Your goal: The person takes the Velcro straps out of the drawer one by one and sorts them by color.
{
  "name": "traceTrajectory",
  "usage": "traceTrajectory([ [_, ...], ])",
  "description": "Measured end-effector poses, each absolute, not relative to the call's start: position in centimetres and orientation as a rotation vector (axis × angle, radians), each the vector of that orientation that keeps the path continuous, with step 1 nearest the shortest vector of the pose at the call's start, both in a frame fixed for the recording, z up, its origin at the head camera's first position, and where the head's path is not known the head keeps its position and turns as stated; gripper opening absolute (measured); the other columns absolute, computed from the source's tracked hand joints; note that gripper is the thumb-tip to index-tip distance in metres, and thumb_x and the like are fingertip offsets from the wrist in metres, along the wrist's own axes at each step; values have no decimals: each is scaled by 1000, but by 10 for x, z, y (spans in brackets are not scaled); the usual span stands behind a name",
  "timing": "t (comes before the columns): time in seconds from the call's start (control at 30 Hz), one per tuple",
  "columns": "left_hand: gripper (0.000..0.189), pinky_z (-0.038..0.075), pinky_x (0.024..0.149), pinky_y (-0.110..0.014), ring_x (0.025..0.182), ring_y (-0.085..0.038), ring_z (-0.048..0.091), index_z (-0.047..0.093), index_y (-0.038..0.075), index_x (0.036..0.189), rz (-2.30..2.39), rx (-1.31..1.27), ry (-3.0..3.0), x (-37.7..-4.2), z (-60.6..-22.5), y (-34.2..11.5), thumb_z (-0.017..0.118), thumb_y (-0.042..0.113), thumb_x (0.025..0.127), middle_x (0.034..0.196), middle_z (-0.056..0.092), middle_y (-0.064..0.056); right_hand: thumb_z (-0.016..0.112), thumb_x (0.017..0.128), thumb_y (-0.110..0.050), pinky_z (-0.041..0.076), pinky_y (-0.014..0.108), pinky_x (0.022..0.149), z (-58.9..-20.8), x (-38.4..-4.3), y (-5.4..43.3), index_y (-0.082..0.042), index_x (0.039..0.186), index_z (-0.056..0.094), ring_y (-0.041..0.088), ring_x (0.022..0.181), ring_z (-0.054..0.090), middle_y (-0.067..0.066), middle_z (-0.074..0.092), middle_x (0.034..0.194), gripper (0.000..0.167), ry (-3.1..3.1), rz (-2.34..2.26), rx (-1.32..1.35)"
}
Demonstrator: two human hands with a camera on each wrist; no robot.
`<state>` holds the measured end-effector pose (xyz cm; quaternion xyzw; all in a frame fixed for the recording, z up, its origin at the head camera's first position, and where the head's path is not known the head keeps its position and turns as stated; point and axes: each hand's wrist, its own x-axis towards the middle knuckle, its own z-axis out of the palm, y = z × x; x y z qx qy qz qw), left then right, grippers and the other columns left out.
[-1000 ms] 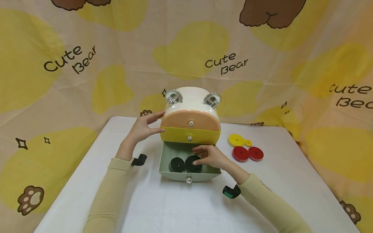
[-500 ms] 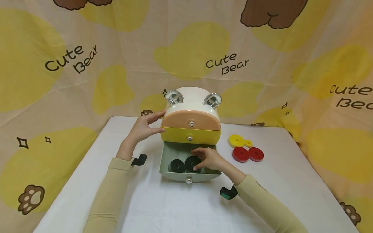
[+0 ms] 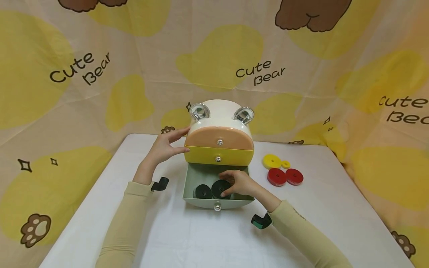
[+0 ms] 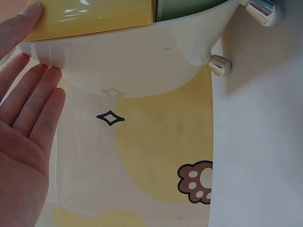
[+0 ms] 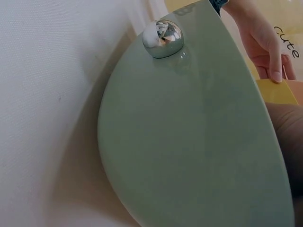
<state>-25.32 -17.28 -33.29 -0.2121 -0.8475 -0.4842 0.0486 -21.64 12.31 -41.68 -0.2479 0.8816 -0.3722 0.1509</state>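
A small white drawer cabinet [image 3: 221, 115] with two silver ear-like fittings stands on the table. Its peach drawer [image 3: 207, 137] and yellow drawer [image 3: 201, 155] are closed; the pale green bottom drawer [image 3: 194, 203] is pulled out. Inside lie two black discs with centre holes, the left one [image 3: 202, 191] beside the right one [image 3: 219, 189]. My right hand [image 3: 242, 183] reaches in and pinches the right disc, thumb in front, fingers behind. My left hand [image 3: 162, 149] rests against the cabinet's left side, fingers straight, thumb on the yellow drawer's edge [image 4: 94, 19].
Right of the cabinet on the white table [image 3: 187, 238] lie a large yellow disc [image 3: 272, 161], a small yellow disc [image 3: 285, 164] and two red discs, one [image 3: 276, 177] left of the other [image 3: 294, 176]. A patterned cloth [image 3: 151, 56] hangs behind.
My right hand has shifted slightly left and lower, its thumb and fingers closing on the right black disc. Both black discs have slid a little left. My left hand stays put.
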Motion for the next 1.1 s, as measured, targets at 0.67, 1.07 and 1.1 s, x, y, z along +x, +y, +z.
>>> traceTrajectory([
  [0.67,68,38,110,-39,129,-23,49,53,26,137,-1502,-642,-2554,-277,-360,-181,81,19,75,137,55,2,85,66,-7,45,48,102,-426,-214,117,-2,127,57,28,113,57,11,63,123,66,2660,-843,-943],
  [1.07,68,40,109,-37,128,-21,50,53,25,136,-1487,-669,-2546,-272,-354,-179,81,18,75,136,56,1,87,65,-14,46,45,100,-411,-211,121,-3,127,58,26,111,57,10,63,123,69,2680,-835,-827],
  [1.1,68,39,109,-37,128,-23,50,53,22,137,-1486,-670,-2549,-269,-351,-178,81,16,75,136,56,-1,88,65,-14,46,45,100,-409,-211,122,-3,127,58,27,111,56,9,63,123,69,2681,-845,-808],
])
